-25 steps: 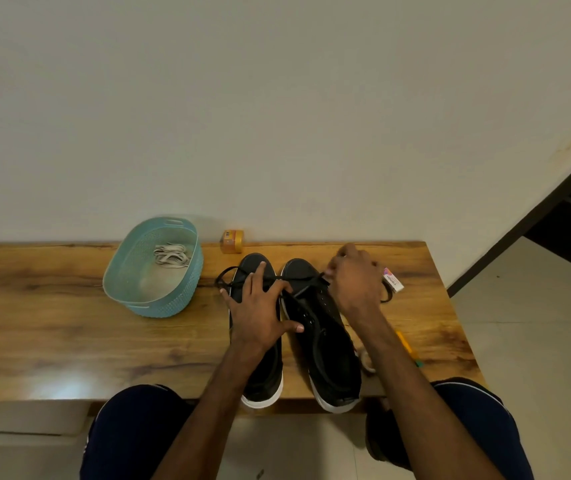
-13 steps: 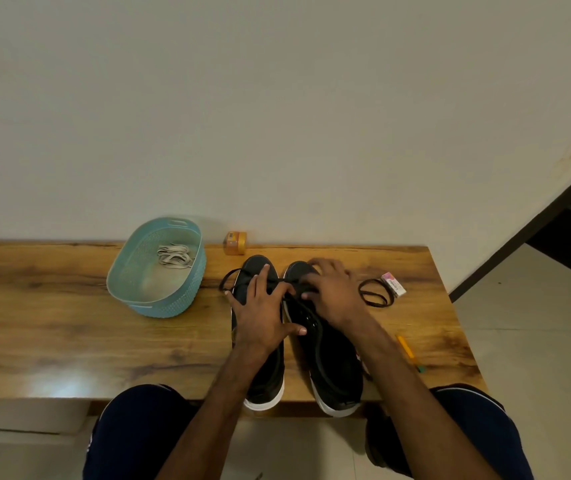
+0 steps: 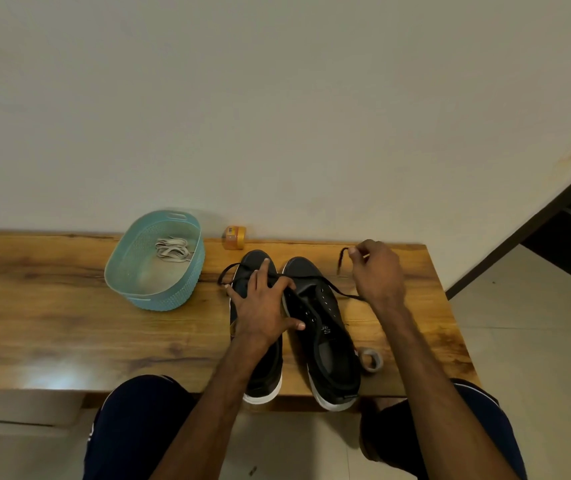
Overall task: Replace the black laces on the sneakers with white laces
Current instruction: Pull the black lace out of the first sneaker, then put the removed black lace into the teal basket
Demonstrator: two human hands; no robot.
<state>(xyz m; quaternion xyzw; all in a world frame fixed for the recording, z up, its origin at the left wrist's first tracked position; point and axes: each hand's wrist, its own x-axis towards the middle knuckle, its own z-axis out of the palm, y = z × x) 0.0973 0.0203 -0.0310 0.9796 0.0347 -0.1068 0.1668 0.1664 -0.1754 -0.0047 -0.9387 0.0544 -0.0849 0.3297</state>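
Two black sneakers with white soles stand side by side on the wooden table (image 3: 52,323), toes toward the wall. My left hand (image 3: 265,308) lies spread over the left sneaker (image 3: 263,375), thumb reaching onto the right sneaker (image 3: 325,337). My right hand (image 3: 377,271) is raised to the right of the toes and pinches a black lace (image 3: 332,287); the lace runs from my fingers back across both shoes to a loose loop at the left. White laces (image 3: 173,251) lie bundled in a teal basket (image 3: 128,271).
A small orange tin (image 3: 234,237) stands by the wall behind the shoes. A grey roll (image 3: 371,360) lies by the right sneaker's heel. The table's right edge drops to a tiled floor. My knees sit under the near edge.
My right hand has left the right sneaker's toe and pulled rightward and up, drawing the black lace out with it. The left hand stays pressed on the left sneaker.
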